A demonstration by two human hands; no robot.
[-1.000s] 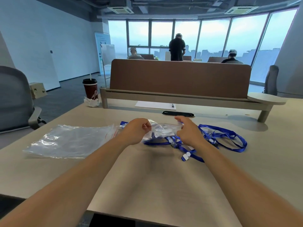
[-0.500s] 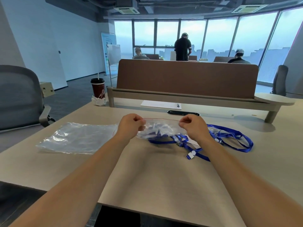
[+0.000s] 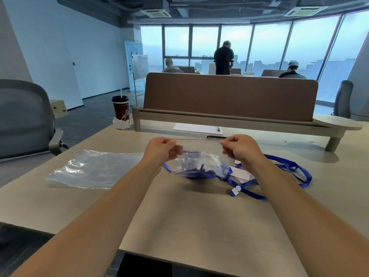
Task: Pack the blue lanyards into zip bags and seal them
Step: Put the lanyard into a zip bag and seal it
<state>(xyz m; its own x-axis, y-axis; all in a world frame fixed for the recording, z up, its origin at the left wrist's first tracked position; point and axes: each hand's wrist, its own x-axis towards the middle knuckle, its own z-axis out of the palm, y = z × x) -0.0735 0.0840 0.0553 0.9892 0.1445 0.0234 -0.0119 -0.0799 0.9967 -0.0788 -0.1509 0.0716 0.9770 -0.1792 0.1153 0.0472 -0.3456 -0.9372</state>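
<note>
Tip: left hand (image 3: 161,149) + right hand (image 3: 239,148) pinch opposite ends of red strip (image 3: 197,139) on zip bag (image 3: 197,163), lanyard (image 3: 192,173) inside, so keep it taut & press across imo.

The person's two arms are bare all the way from the grip back to the lower edge of the view. The left hand (image 3: 160,149) and the right hand (image 3: 240,148) are bare as well, seen mostly from the back, with knuckles and thumbs showing. Just behind the grip each wrist is narrow; the left forearm (image 3: 111,206) and the right forearm (image 3: 295,206) look broader the farther they are from the grip, toward the camera. Their surface is smooth, lit softly on top and shaded underneath. What is worn higher on the arms lies outside the view and cannot be told.
</note>
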